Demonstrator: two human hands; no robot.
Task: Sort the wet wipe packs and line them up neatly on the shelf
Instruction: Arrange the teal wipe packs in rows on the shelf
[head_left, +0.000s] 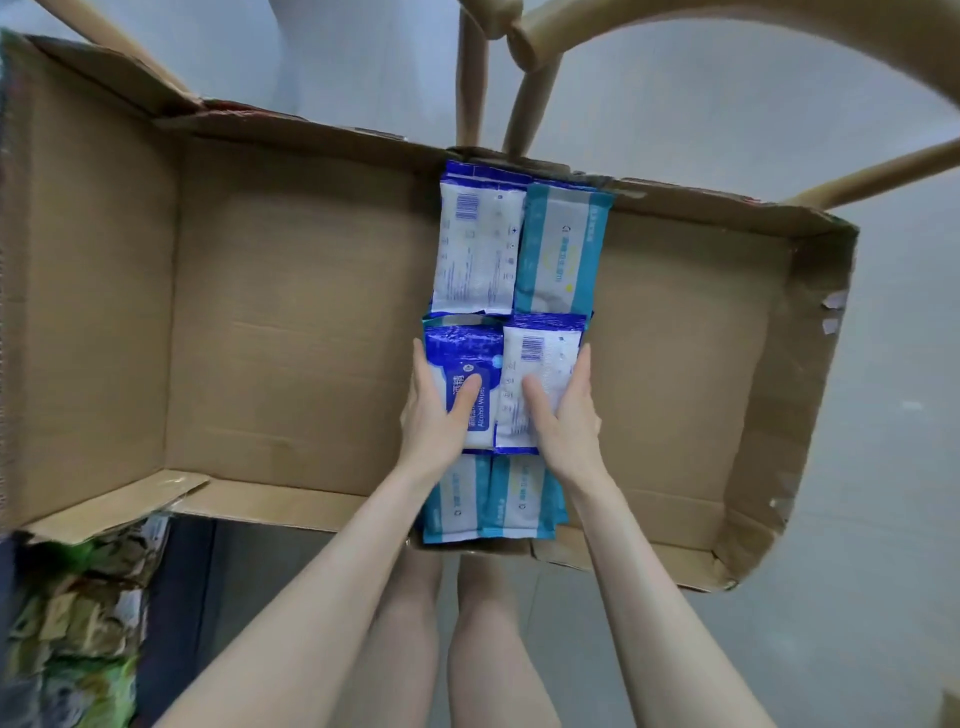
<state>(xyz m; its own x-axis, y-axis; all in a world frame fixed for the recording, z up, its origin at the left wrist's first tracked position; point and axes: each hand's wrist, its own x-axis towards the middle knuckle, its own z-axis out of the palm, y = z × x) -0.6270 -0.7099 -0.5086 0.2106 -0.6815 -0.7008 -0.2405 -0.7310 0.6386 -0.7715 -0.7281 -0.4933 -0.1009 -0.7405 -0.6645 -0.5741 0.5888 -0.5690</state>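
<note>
Packs (563, 244) in three rows of two down the middle of the box (311, 312), with the middle row in hand: blue pack (462, 358) on the left, white pack (540, 353) touching it on the right. Left hand (436, 415) against the blue pack's outer edge, thumb flat on top; right hand (569, 410) likewise on the white pack, fingers straight, pressing rather than wrapped. Squeeze inward evenly to keep the seam closed, then square the pair against the row nearer the box's far wall. Keep thumbs light to avoid buckling soft film. Mind the teal packs (519, 501) at the box's near wall, partly under the wrists.
</note>
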